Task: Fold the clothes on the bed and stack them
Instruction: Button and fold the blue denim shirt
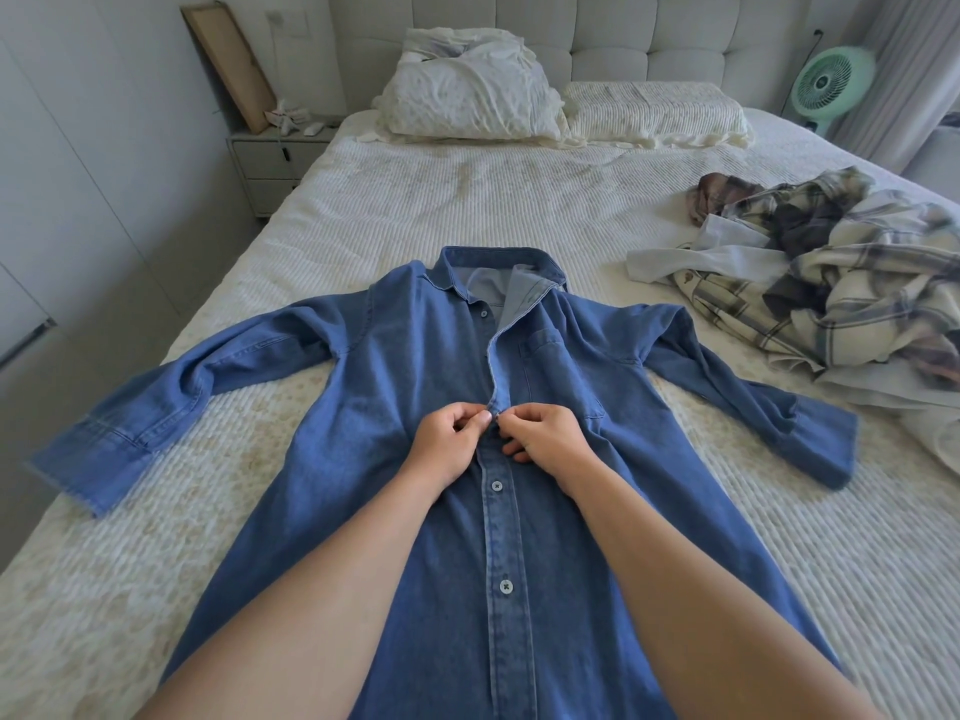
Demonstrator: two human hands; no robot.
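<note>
Two hands point(449, 433) point(543, 431) pinch denim shirt point(415, 366) placket, ribbed bedspread point(467, 200).

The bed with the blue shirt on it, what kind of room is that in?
Most likely a bedroom at home: a big bed with pillows against a padded headboard, and a nightstand beside it.

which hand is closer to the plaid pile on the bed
Right. The right hand pinches the denim shirt placket on the side toward the plaid pile; the left hand sits farther away.
</note>
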